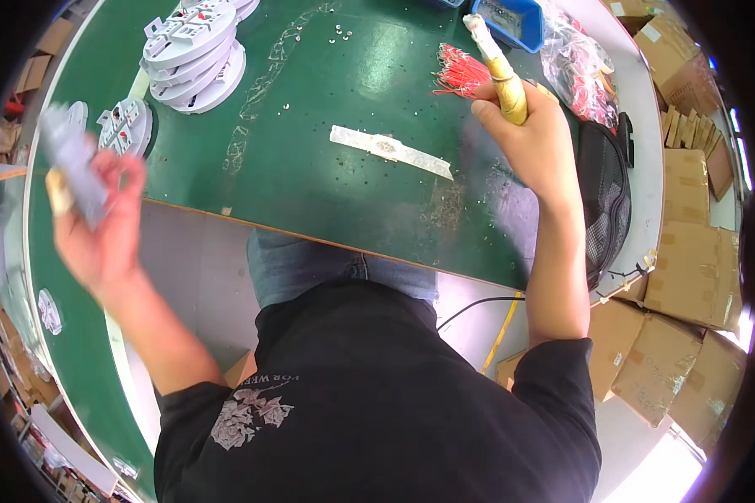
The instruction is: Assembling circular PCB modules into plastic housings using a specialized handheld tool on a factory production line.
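Note:
My left hand (105, 243), at the left edge of the green table, is closed on a grey plastic part (77, 168). Motion blurs that part, and its tilted shape shows mostly edge-on. Over the right side of the table, my right hand (535, 142) wraps round a stick-like tool (503, 80) bound in yellow tape, its whitish end pointing up and away. A bundle of red wires (461, 71) lies just beyond those fingers. Near my left hand, a white round plastic base (124, 127) with small red parts rests on the table.
A stack of white round bases (195, 71) stands at the far left. A whitish tape strip (390, 151) crosses the green tabletop (310, 184). At the far right are a blue bin (522, 25), a clear plastic bag (572, 59) and a black mesh pouch (606, 205). Cardboard boxes (688, 268) line the right.

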A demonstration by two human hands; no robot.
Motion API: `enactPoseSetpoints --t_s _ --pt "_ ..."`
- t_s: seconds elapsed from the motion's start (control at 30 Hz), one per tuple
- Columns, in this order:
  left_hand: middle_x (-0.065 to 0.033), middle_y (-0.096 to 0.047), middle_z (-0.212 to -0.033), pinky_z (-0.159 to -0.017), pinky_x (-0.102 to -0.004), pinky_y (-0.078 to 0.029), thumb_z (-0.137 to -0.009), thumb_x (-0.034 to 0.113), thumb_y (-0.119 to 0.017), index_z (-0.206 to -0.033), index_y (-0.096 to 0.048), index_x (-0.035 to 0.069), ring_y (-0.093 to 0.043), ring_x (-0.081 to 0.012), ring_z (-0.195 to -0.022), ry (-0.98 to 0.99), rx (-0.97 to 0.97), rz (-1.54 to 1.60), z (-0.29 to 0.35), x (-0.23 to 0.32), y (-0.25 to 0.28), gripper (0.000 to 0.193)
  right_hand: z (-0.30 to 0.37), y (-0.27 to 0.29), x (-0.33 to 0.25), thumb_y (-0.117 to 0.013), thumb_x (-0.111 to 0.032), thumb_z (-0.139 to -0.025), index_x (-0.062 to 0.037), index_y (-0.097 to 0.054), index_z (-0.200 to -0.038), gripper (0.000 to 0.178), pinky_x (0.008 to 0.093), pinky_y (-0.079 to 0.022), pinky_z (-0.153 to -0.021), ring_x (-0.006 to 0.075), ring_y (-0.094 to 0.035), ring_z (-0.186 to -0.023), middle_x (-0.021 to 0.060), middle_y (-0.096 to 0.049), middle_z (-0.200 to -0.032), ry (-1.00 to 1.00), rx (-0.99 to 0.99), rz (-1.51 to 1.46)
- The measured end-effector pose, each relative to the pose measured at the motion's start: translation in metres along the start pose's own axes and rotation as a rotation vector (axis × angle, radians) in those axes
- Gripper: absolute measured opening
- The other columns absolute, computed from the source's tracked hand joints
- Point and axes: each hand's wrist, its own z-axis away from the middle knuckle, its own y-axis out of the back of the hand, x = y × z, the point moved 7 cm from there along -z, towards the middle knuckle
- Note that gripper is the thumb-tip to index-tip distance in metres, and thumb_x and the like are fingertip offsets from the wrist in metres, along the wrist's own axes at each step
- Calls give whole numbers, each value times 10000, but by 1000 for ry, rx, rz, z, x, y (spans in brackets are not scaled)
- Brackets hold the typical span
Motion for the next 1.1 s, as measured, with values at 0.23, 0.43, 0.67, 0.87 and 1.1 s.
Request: enactPoseSetpoints --t_s 0.23,0.43,0.67,0.87,1.1 --pt "-140 -511 -1382 -1006 -433 -500 -933 98 -608 -1468 -375 53 -561 -263 -1212 144 33 -339 -19 -114 -60 585 5 4 -4 -730 -160 -851 -13 -697 -969 192 256 -452 -653 84 -531 -691 1 -617 -757 -77 50 -84" --pt "-82 -602 -1254 -914 -302 -527 -852 18 -695 -1412 -469 58 -612 -159 -1099 68 -14 -740 -27 -151 -97 606 1 0 3 -733 -165 -842 -13 -704 -963 196 242 -439 -631 73 -526 -664 3 -617 -746 -42 6 97" --pt "-66 -628 -1169 -905 -289 -515 -844 -20 -690 -1377 -516 55 -614 -134 -1063 69 -53 -941 -26 -171 -110 566 17 6 -23 -739 -152 -840 -11 -705 -952 183 230 -432 -604 59 -535 -651 -5 -622 -744 -52 -16 -213" --pt "-92 -702 -1121 -826 -295 -547 -806 -11 -706 -1239 -628 56 -693 -167 -972 -160 -151 -1134 -20 -180 -137 446 28 -15 -51 -744 -129 -841 -4 -701 -943 167 210 -424 -578 47 -540 -640 -17 -630 -751 -35 -97 -394" --pt "-93 -686 -1103 -821 -307 -543 -797 -30 -707 -1214 -647 61 -680 -208 -954 -270 -236 -1215 -15 -177 -155 431 33 -22 -59 -735 -107 -834 -8 -705 -933 143 209 -429 -566 45 -543 -625 -14 -641 -742 -39 -108 -375"
